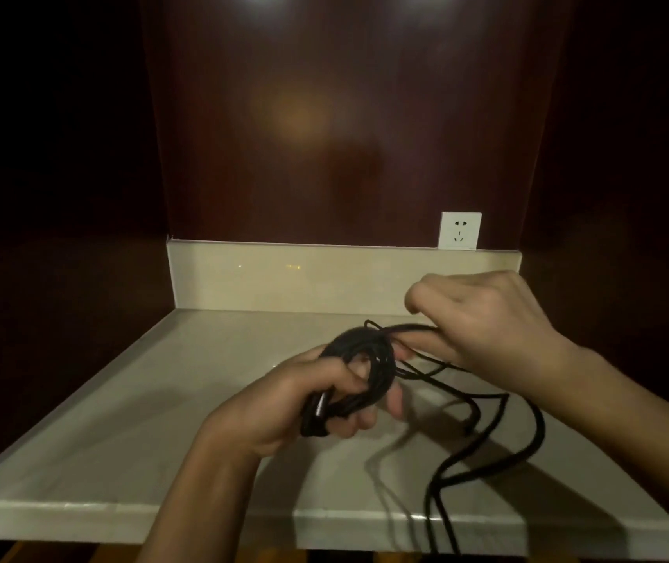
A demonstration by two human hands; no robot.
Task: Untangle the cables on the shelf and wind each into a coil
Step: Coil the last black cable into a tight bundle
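A coil of black cable [359,353] is held just above the pale stone shelf [121,420]. My left hand [304,404] grips the lower part of the coil, fingers curled round the loops, and a silver-tipped plug end [318,408] sticks out by the palm. My right hand [483,319] pinches a strand of the same cable at the coil's upper right. Loose black cable [527,436] trails from the coil across the shelf to the right and hangs over the front edge.
A white wall socket [460,230] sits on the dark wooden back panel above the shelf's low stone upstand [284,274]. Dark wooden side walls close in the niche on the left and right. The shelf's front edge [162,518] runs along the bottom of the view.
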